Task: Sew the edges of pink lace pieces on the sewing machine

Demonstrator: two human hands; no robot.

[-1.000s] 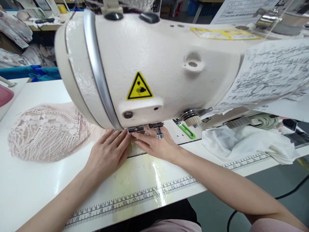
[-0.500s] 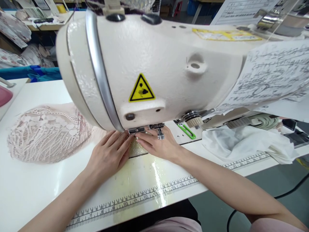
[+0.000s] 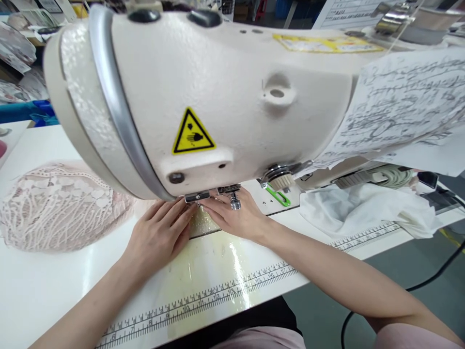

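My left hand [image 3: 158, 235] lies palm down on the sewing table with its fingers stretched toward the needle area. Its fingertips go under the sewing machine head [image 3: 225, 97]. From the other side reaches my right hand [image 3: 241, 215], flat, fingers extended, partly behind a small metal screw [image 3: 235, 199]. Both hands' fingertips come close together by the presser-foot area, where the machine hides most detail. Pale pink lace fabric [image 3: 61, 208] spreads out left of my left hand and runs under the machine head toward the fingers.
A green thread snipper [image 3: 278, 195] lies on the machine bed right of my right hand. White cloth [image 3: 363, 211] is bunched farther right. A ruler strip [image 3: 203, 300] follows the table's front edge. Handwritten paper [image 3: 403, 102] hangs on the machine arm.
The view has shifted, so the machine and the lace appear farther left. Both hands keep nearly the same place by the needle area, fingers still flat.
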